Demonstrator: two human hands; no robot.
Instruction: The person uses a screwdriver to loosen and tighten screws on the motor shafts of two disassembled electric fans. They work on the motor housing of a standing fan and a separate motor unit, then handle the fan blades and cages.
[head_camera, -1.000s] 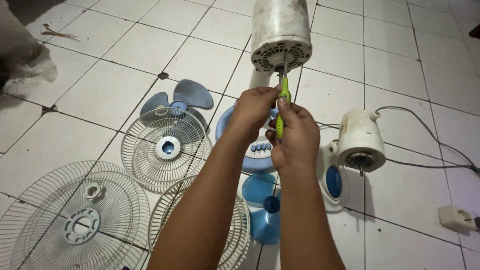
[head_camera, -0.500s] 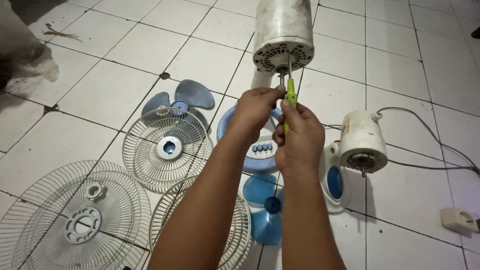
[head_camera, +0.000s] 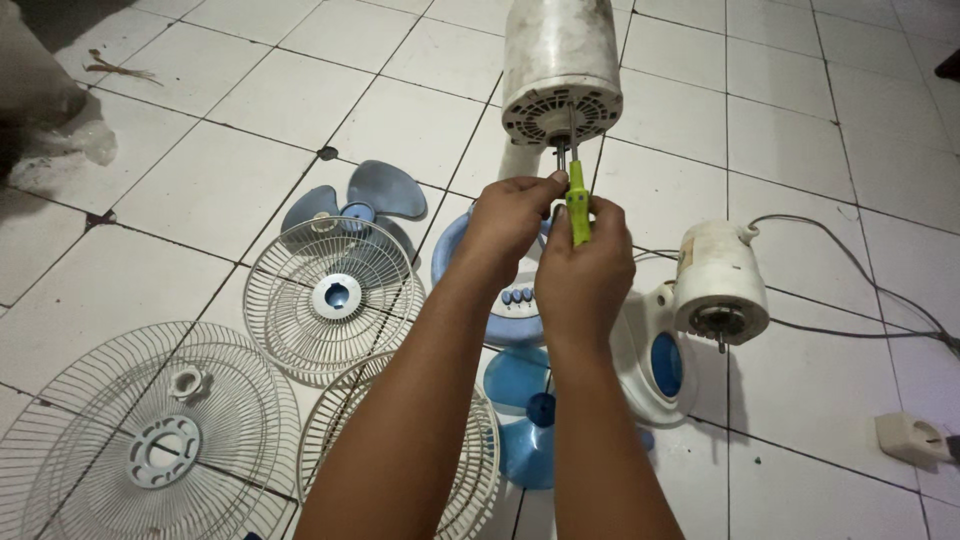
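Fan motor housing (head_camera: 560, 65): grilles and blade already off, shaft end exposed. Green screwdriver (head_camera: 577, 205): clenched in right hand (head_camera: 583, 275), tip at housing face. Left hand (head_camera: 508, 222): fingers pinched near shaft. Housing not yet opened. Wire grilles (head_camera: 335, 295), blue blade (head_camera: 365, 195), second motor (head_camera: 720, 285): on floor.

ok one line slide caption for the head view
Both hands work a green-handled screwdriver at a white fan motor housing above scattered grilles.
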